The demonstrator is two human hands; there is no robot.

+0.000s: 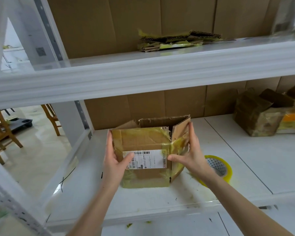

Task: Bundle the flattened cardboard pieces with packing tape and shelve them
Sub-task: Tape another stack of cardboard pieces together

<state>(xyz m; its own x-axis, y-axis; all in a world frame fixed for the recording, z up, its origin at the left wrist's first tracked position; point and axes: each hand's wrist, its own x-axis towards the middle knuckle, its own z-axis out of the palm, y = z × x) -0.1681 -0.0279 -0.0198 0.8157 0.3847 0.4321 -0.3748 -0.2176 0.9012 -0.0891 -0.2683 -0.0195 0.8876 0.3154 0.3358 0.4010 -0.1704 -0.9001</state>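
Note:
A brown cardboard box (143, 143) with old tape and a white shipping label stands on the lower white shelf (245, 167), its top flaps open. My left hand (113, 162) grips its left side, thumb across the label. My right hand (189, 154) holds the right flap, fingers up along its edge and thumb on the front corner. A roll of clear yellowish packing tape (220, 167) lies on the shelf just right of my right wrist. A taped bundle of flattened cardboard (177, 40) lies on the upper shelf (143, 74).
Another open taped box (257, 114) and an orange-taped one (293, 120) sit at the lower shelf's right. Cardboard sheets line the rack's back. White uprights (46, 31) frame the left side; wooden chairs (3, 133) stand on the floor beyond.

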